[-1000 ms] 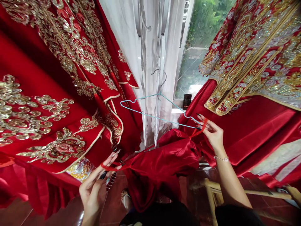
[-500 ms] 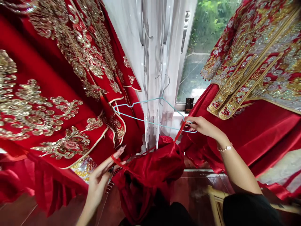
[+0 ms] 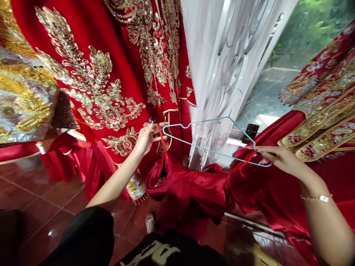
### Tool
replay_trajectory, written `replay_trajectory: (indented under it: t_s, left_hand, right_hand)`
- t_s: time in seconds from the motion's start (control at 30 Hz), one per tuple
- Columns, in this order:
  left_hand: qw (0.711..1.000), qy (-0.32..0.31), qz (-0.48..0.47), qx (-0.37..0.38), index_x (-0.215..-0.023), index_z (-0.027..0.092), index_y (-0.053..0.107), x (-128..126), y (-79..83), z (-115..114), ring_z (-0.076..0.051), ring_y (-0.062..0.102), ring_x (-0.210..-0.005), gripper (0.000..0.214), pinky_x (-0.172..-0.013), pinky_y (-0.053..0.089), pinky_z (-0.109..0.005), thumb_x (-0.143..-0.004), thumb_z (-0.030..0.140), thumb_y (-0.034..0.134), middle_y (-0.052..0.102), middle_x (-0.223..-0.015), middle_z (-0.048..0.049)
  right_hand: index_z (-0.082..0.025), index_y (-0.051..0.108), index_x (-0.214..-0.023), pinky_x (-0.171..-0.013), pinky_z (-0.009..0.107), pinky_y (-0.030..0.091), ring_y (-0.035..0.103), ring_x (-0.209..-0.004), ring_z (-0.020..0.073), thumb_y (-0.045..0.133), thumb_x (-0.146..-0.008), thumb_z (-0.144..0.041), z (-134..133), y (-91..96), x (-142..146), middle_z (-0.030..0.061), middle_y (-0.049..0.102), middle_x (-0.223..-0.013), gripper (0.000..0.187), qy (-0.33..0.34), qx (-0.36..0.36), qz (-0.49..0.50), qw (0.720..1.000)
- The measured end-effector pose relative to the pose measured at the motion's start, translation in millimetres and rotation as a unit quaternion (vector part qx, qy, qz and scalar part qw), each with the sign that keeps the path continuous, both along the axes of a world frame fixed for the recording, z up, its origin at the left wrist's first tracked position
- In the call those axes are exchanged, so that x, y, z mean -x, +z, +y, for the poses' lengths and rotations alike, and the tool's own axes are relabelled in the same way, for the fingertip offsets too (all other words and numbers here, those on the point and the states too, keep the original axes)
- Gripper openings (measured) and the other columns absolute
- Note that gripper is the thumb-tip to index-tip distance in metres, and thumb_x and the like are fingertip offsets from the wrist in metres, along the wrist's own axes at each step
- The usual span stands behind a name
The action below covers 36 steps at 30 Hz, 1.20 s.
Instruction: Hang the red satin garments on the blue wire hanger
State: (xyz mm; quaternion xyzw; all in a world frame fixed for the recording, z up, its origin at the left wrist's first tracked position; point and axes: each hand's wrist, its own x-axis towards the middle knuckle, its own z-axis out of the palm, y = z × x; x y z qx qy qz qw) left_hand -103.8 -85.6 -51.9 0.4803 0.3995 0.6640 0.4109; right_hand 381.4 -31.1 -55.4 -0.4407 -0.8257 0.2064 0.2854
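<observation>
A light blue wire hanger (image 3: 213, 138) hangs in front of a white curtain. Below it sags a plain red satin garment (image 3: 191, 186) with thin red straps. My left hand (image 3: 146, 137) pinches one red strap at the hanger's left end. My right hand (image 3: 280, 158) is closed on the other red strap at the hanger's right end, fingers against the wire. A bracelet sits on my right wrist.
Red gowns with gold embroidery (image 3: 111, 74) hang at the left, and another embroidered red gown (image 3: 321, 111) at the right. A white curtain (image 3: 219, 66) covers a window in the middle. A dark phone (image 3: 251, 132) stands on the sill. The floor is reddish-brown tile (image 3: 36, 195).
My left hand rose with its strap from low down to the hanger's left end. The view swung left, and the satin garment now spreads wider under the hanger.
</observation>
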Motion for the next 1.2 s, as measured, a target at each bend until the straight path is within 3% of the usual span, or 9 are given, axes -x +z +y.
replay_trajectory:
  t_s: [0.1, 0.2, 0.33, 0.47, 0.63, 0.8, 1.0, 1.1, 1.2]
  left_hand:
    - [0.999, -0.005, 0.05, 0.002, -0.09, 0.009, 0.073, 1.5, 16.1, 4.2, -0.031, 0.071, -0.109, 0.064, -0.071, 0.064, -0.037, -0.084, 0.071, 0.06, 0.075, -0.113, -0.0227]
    - [0.99, -0.021, 0.134, 0.05, -0.087, 0.006, 0.075, -2.7, 34.4, 8.6, -0.033, 0.074, -0.097, 0.063, -0.058, 0.06, -0.03, -0.085, 0.068, 0.063, 0.077, -0.106, -0.0244]
    - [0.983, -0.014, 0.161, 0.082, -0.092, 0.005, 0.075, -7.5, 49.2, 15.1, -0.03, 0.075, -0.089, 0.055, -0.055, 0.057, -0.028, -0.09, 0.059, 0.062, 0.077, -0.105, -0.0241]
    - [0.985, 0.002, 0.15, 0.08, -0.1, 0.005, 0.072, -3.7, 47.0, 16.8, -0.029, 0.075, -0.095, 0.055, -0.058, 0.059, -0.028, -0.094, 0.058, 0.057, 0.075, -0.113, -0.0258]
    - [0.985, 0.035, 0.165, 0.043, -0.098, 0.005, 0.071, 6.3, 27.9, 20.1, -0.03, 0.074, -0.101, 0.058, -0.064, 0.062, -0.03, -0.092, 0.061, 0.057, 0.075, -0.111, -0.025]
    - [0.98, 0.084, 0.181, 0.013, -0.094, 0.006, 0.074, 11.6, 15.8, 18.9, -0.03, 0.075, -0.094, 0.066, -0.06, 0.061, -0.029, -0.086, 0.069, 0.057, 0.077, -0.107, -0.0243]
    - [0.979, 0.078, 0.186, 0.006, -0.099, 0.004, 0.074, 0.2, 23.9, 6.5, -0.031, 0.075, -0.096, 0.067, -0.065, 0.063, -0.033, -0.082, 0.068, 0.065, 0.077, -0.103, -0.0235]
    - [0.98, 0.041, 0.197, -0.002, -0.1, 0.003, 0.074, -16.3, 33.1, 4.7, -0.034, 0.073, -0.105, 0.071, -0.068, 0.064, -0.035, -0.083, 0.071, 0.06, 0.076, -0.106, -0.0247]
    - [0.974, -0.01, 0.224, -0.006, -0.098, 0.004, 0.074, -36.6, 44.0, 8.7, -0.035, 0.071, -0.109, 0.074, -0.069, 0.065, -0.036, -0.084, 0.074, 0.057, 0.076, -0.107, -0.0249]
  right_hand:
    - [-0.017, 0.079, -0.102, -0.052, 0.031, 0.055, 0.067, -0.051, 0.0209, 0.059, -0.085, -0.042, -5.6, 3.3, 5.8, 0.0092, 0.076, -0.07, 0.036, -0.005, -0.006, -0.002, 1.0]
    - [-0.018, 0.079, -0.101, -0.052, 0.03, 0.054, 0.066, -0.05, 0.0196, 0.056, -0.086, -0.036, -9.8, 5.7, 10.9, 0.0079, 0.075, -0.068, 0.033, -0.007, -0.02, -0.001, 1.0]
    - [-0.017, 0.078, -0.105, -0.055, 0.029, 0.054, 0.067, -0.051, 0.0193, 0.052, -0.085, -0.027, -14.9, 6.5, 13.8, 0.0069, 0.073, -0.067, 0.035, -0.034, -0.054, -0.011, 0.998]
    - [-0.017, 0.077, -0.106, -0.055, 0.029, 0.054, 0.067, -0.05, 0.0191, 0.05, -0.086, -0.026, -18.2, 7.2, 14.0, 0.0076, 0.074, -0.072, 0.035, -0.037, -0.056, -0.02, 0.998]
    - [-0.016, 0.077, -0.103, -0.051, 0.027, 0.052, 0.068, -0.05, 0.0182, 0.047, -0.087, -0.027, -24.7, 9.1, 18.1, 0.0092, 0.075, -0.077, 0.035, -0.029, -0.053, -0.028, 0.998]
    - [-0.013, 0.075, -0.109, -0.055, 0.03, 0.053, 0.068, -0.052, 0.0196, 0.045, -0.092, -0.03, -28.4, 6.6, 20.8, 0.0108, 0.075, -0.08, 0.039, -0.022, -0.061, -0.047, 0.997]
    - [-0.013, 0.077, -0.102, -0.06, 0.031, 0.053, 0.068, -0.058, 0.0205, 0.047, -0.091, -0.031, -22.7, 4.0, 17.9, 0.0139, 0.077, -0.084, 0.037, -0.029, -0.123, -0.056, 0.99]
    - [-0.016, 0.077, -0.101, -0.057, 0.03, 0.052, 0.066, -0.053, 0.0184, 0.045, -0.09, -0.027, -21.6, 2.9, 18.1, 0.0118, 0.077, -0.083, 0.036, -0.029, -0.13, -0.063, 0.989]
    - [-0.017, 0.077, -0.103, -0.064, 0.031, 0.056, 0.068, -0.059, 0.0199, 0.044, -0.089, -0.022, -22.7, 0.3, 18.1, 0.0114, 0.078, -0.084, 0.036, -0.033, -0.179, -0.075, 0.981]
